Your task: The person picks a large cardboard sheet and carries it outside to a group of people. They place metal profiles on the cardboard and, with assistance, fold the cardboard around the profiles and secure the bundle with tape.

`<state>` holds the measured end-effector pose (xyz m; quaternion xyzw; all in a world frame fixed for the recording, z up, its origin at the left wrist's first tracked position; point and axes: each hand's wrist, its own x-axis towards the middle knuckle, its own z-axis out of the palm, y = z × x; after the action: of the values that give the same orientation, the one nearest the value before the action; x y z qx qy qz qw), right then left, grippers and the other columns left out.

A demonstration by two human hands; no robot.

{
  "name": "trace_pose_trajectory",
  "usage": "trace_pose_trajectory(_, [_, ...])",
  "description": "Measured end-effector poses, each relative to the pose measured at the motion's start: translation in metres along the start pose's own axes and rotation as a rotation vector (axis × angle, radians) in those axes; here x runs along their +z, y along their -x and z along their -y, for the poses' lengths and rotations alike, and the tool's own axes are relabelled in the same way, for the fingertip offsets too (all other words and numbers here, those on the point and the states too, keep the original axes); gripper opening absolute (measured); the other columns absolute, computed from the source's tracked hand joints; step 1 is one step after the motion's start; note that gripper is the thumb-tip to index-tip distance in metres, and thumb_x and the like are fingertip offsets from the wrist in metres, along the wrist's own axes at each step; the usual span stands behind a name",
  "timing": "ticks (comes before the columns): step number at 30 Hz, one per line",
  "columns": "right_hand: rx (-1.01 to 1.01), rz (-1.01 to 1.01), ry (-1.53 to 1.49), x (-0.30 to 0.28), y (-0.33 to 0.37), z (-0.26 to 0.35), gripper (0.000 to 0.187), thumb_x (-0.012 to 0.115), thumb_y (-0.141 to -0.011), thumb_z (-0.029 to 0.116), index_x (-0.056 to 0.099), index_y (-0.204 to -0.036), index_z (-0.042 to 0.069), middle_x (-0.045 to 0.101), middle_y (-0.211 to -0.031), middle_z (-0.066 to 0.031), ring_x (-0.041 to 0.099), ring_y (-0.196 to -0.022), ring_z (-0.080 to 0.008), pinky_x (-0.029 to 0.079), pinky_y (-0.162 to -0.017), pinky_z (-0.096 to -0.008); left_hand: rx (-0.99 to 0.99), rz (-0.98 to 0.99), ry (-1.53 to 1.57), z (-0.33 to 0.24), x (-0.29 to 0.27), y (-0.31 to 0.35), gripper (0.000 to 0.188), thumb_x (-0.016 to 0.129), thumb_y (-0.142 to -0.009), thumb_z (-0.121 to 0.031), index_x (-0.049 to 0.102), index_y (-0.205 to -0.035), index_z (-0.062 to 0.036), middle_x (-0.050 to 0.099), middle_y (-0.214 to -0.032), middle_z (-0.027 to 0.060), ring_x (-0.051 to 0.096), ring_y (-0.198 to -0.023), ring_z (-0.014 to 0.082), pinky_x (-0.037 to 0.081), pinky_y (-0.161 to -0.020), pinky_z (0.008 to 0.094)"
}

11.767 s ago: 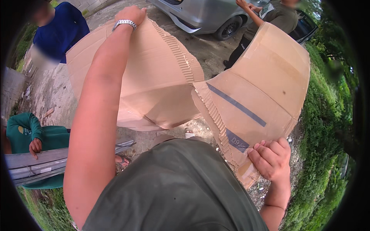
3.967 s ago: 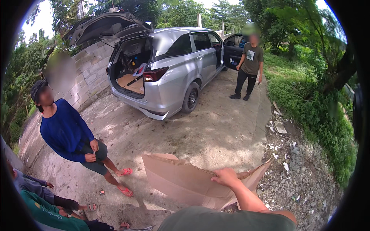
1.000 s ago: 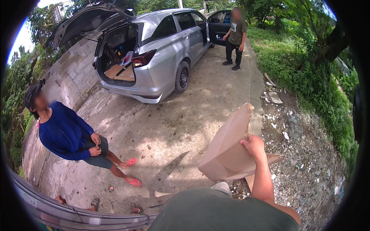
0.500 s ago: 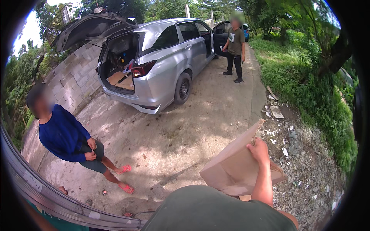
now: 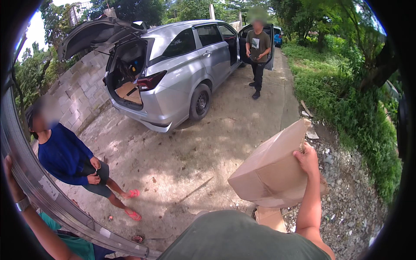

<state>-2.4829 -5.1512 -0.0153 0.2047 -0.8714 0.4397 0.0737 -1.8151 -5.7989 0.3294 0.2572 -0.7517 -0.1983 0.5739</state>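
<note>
My right hand [image 5: 308,159] is closed on the upper right edge of a brown cardboard box [image 5: 266,169]. The box hangs tilted in front of me, over the border between concrete and gravel. Its edges look torn near my fingers, and a loose cardboard piece [image 5: 271,218] shows below it. My left hand is out of the picture.
A silver car [image 5: 177,65] stands ahead with its tailgate up and flat cardboard [image 5: 128,92] in the back. One person [image 5: 258,47] is by its open door, another [image 5: 69,151] at left. Beside a metal frame [image 5: 41,186], a third person's watch-wearing arm [image 5: 39,225] shows.
My right hand has moved a little up and right with the box, which now shows more of its broad side. The far person's hands have come together. The watch-wearing arm has appeared at lower left.
</note>
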Motion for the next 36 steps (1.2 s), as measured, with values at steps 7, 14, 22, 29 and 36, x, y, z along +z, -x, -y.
trace_pose_trajectory(7, [-0.089, -0.037, 0.097, -0.008, -0.07, -0.007, 0.03, 0.075, -0.083, 0.006, 0.074, -0.112, 0.0, 0.068, -0.122, -0.0119, 0.066, -0.109, -0.0367, 0.051, -0.094, -0.0426, 0.035, 0.045, 0.059, -0.018, 0.109, 0.01, 0.049, 0.065, -0.097, -0.049, 0.06, -0.12, -0.006, 0.059, -0.109, 0.0013, 0.056, -0.101, 0.0141, 0.045, -0.09, 0.0315])
trace_pose_trajectory(14, [-0.156, -0.064, -0.101, 0.007, -0.161, -0.021, 0.031, 0.076, -0.084, 0.006, 0.073, -0.114, -0.002, 0.068, -0.129, -0.0124, 0.068, -0.11, -0.0313, 0.051, -0.095, -0.0371, -0.025, 0.211, 0.054, -0.037, 0.207, 0.032, 0.102, 0.067, -0.086, -0.06, 0.029, -0.162, -0.0038, 0.045, -0.152, 0.0143, 0.046, -0.137, 0.0257, 0.036, -0.115, 0.0418])
trace_pose_trajectory(22, [-0.183, -0.097, -0.348, 0.01, -0.262, -0.077, 0.035, 0.076, -0.09, 0.007, 0.068, -0.123, -0.001, 0.072, -0.114, -0.0048, 0.066, -0.099, -0.0145, 0.053, -0.09, -0.0309, 0.139, 0.259, -0.027, -0.053, 0.356, 0.084, 0.118, 0.075, -0.078, -0.063, 0.022, -0.163, -0.0008, 0.04, -0.157, 0.0149, 0.043, -0.142, 0.0267, 0.034, -0.117, 0.0413])
trace_pose_trajectory(29, [-0.201, -0.036, -0.514, -0.001, -0.337, -0.114, 0.038, 0.079, -0.093, 0.015, 0.067, -0.125, 0.0, 0.073, -0.107, -0.0015, 0.064, -0.093, -0.0096, 0.054, -0.084, -0.0287, -0.007, 0.401, 0.154, -0.098, 0.526, 0.133, 0.143, 0.088, -0.06, -0.065, 0.015, -0.164, 0.0007, 0.042, -0.156, 0.0162, 0.046, -0.141, 0.0278, 0.035, -0.116, 0.0403])
trace_pose_trajectory(36, [-0.198, 0.169, -0.591, -0.024, -0.454, -0.149, 0.043, 0.083, -0.088, 0.018, 0.068, -0.124, 0.0, 0.075, -0.105, -0.0042, 0.067, -0.092, -0.0123, 0.056, -0.084, -0.0302, 0.061, 0.485, -0.06, -0.109, 0.657, 0.179, 0.133, 0.082, -0.051, -0.045, 0.023, -0.161, 0.0021, 0.041, -0.152, 0.0216, 0.041, -0.142, 0.0343, 0.028, -0.12, 0.0418])
